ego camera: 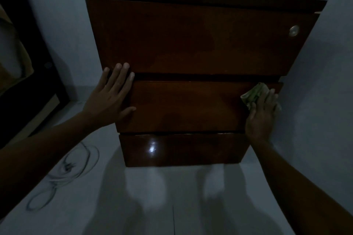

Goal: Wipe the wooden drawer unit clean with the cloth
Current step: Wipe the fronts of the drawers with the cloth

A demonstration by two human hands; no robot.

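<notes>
Pale floor [172, 196] under drawer unit [191, 44], perhaps a looped cable [76, 162]

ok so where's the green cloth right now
In the head view, the crumpled green cloth is under the right hand, pressed on the right end of the brown wooden drawer unit's middle drawer front.

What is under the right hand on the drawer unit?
A green cloth is pressed under the right hand against the middle drawer front. Only its upper-left part shows; the hand covers the rest.

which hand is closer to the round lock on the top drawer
Right. The right hand presses the cloth on the middle drawer, below the round lock; the left hand lies flat at the unit's far left edge.
</notes>
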